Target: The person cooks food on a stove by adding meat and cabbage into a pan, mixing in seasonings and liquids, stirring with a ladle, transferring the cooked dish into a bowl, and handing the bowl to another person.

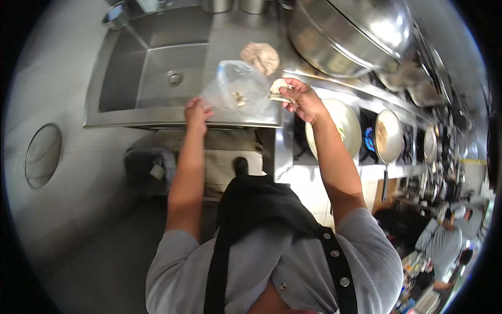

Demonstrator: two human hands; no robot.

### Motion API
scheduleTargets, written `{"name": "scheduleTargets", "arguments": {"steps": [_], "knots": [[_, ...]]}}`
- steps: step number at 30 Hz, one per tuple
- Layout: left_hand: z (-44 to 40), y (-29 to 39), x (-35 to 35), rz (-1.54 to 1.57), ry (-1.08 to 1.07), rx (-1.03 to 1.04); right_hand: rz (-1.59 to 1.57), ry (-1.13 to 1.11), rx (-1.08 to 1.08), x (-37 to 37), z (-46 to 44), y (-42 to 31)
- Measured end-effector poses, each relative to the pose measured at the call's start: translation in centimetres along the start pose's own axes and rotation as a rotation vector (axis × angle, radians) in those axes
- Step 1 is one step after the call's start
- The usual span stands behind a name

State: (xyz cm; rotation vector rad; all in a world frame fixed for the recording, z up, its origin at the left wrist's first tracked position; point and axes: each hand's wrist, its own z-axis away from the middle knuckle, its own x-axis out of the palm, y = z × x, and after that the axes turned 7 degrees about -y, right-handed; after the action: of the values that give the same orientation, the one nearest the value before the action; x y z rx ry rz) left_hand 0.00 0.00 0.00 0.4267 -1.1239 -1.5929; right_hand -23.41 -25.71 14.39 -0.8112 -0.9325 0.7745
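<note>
At the steel counter to the right of the sink, I have both bare hands out in front of me. My right hand is closed narrow, thumb against fingers, on a pale lumpy piece with a ridged lower edge; from here I can't make out what it is. It is up near the right side of the clear plastic bag, close to the counter's corner. The bag lies loosely spread on the steel, with a few small pale pieces showing through it. My left hand is at the bag's left end, fingers partly bent; it is blurred, and I can't tell whether they grip the plastic. Just behind the bag, I see a crumpled light-brown bundle.

On the stove to my right, my forearm crosses over a wide round pan with something green in it. Farther right, a frying pan holds brown contents, its black handle towards me, and a blue flame shows at its left side. A large domed steel pot stands behind them. At far right I see a co-worker in grey.
</note>
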Motion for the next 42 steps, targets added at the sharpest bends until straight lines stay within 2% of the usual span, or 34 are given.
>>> {"name": "scheduleTargets", "arguments": {"steps": [1,2,3,4,5,6,8,10,13,16,19,22,25,26,27,29,31,32,35,36,39,40,42], "knots": [[0.3,-1.6,1.5,0.008,-0.042,-0.046,0.043,0.043,-0.003,-1.2,2.1,-0.5],[0.9,-0.6,1.6,-0.075,0.002,-0.013,0.148,0.122,-0.002,-2.6,3.8,-1.3],[-1.7,10.1,-0.4,-0.296,0.043,0.231,0.149,0.1,-0.211,-3.0,-1.6,1.1],[0.0,7.8,1.0,-0.313,0.098,0.261,0.37,0.239,-0.15,-7.0,2.0,2.1],[1.6,4.9,3.1,-0.322,0.063,0.287,0.606,0.367,-0.075,-11.1,6.2,2.6],[3.4,2.8,4.4,-0.345,0.04,0.321,0.659,0.448,0.064,-13.5,10.1,2.8],[5.2,3.8,6.4,-0.523,-0.009,0.448,0.685,0.538,0.204,-16.4,12.3,4.1],[8.4,5.3,9.1,-0.795,-0.055,0.525,0.678,0.557,0.156,-18.2,12.9,6.2],[9.1,4.8,10.3,-0.935,-0.075,0.552,0.677,0.522,0.124,-18.6,13.7,6.5],[8.4,3.8,9.6,-0.87,-0.06,0.549,0.62,0.481,0.165,-17.6,14.3,5.1],[8.2,3.6,8.8,-0.899,0.04,0.698,0.452,0.489,0.122,-16.2,15.0,2.9],[11.0,4.6,10.2,-0.547,0.036,0.893,0.347,0.526,-0.139,-12.6,13.9,1.6],[14.7,2.5,14.2,-0.113,-0.569,0.32,0.296,0.465,-0.369,-3.8,10.8,-0.6],[16.3,3.0,16.2,0.161,-0.685,-0.029,0.258,0.44,-0.473,-1.0,9.2,-0.5],[16.3,2.4,17.4,0.29,-0.702,-0.166,0.348,0.466,-0.531,1.3,7.2,0.3],[16.4,4.6,18.7,0.589,-0.808,-0.219,0.462,0.426,-0.576,5.9,4.4,0.7],[15.2,6.2,18.8,0.601,-0.624,-0.064,0.968,0.407,-0.829,8.7,2.0,0.3],[13.3,5.9,18.0,0.606,-0.578,-0.008,0.917,0.342,-0.789,9.9,1.5,-0.2],[10.1,7.2,14.5,0.441,-0.61,-0.02,0.912,0.162,-0.762,10.7,-0.7,-0.4],[9.9,7.9,13.7,0.478,-0.597,-0.02,0.931,0.111,-0.759,10.9,-1.0,-0.7],[9.4,8.7,12.8,0.446,-0.61,0.046,0.842,0.117,-0.715,10.6,-2.6,-0.8],[9.4,9.0,12.5,0.446,-0.629,0.025,0.808,0.168,-0.481,10.8,-2.4,-1.5],[9.1,8.7,12.3,0.387,-0.65,0.061,0.396,0.167,-0.443,9.8,-3.6,-1.1]]}}
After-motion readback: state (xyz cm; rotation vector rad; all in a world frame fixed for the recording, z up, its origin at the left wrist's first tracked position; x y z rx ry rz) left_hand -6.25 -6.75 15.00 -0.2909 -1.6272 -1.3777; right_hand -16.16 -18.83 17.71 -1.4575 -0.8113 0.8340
